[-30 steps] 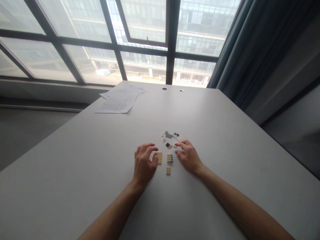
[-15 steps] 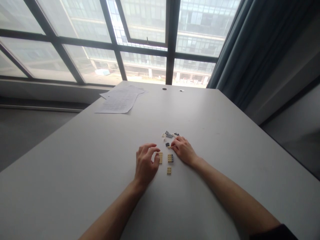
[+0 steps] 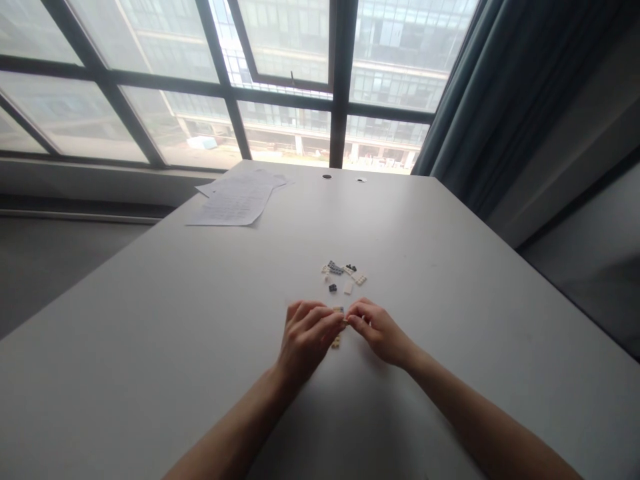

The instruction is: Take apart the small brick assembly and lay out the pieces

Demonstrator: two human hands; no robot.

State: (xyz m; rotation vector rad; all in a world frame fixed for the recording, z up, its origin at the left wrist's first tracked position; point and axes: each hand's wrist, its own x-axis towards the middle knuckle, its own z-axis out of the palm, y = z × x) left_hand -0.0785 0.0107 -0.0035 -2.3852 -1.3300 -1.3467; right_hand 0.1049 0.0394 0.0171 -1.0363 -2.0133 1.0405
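Note:
My right hand [image 3: 379, 331] is closed in a pinch on a small light-coloured toy brick [image 3: 345, 322], mostly hidden by the fingertips. Against it, the fingertips of my left hand [image 3: 306, 339] meet from the other side, also closed; what they grip is covered by the fingers. Just beyond the fingers shows the top of a tan and grey brick block [image 3: 339, 309] on the table. A tan brick [image 3: 335, 345] lies below the fingertips, partly covered by my left hand.
Beyond my hands lie a dark brick [image 3: 333, 288], a white tile [image 3: 349, 288], grey bricks [image 3: 335, 268], black bricks [image 3: 351, 267] and white bricks [image 3: 360, 279]. Printed sheets [image 3: 233, 203] rest at the white table's [image 3: 150, 313] far left. A window and curtain [image 3: 480, 100] stand behind.
My right hand has drawn back from the loose bricks with a small light piece. My left hand has moved right and closed, and the two hands' fingertips now meet.

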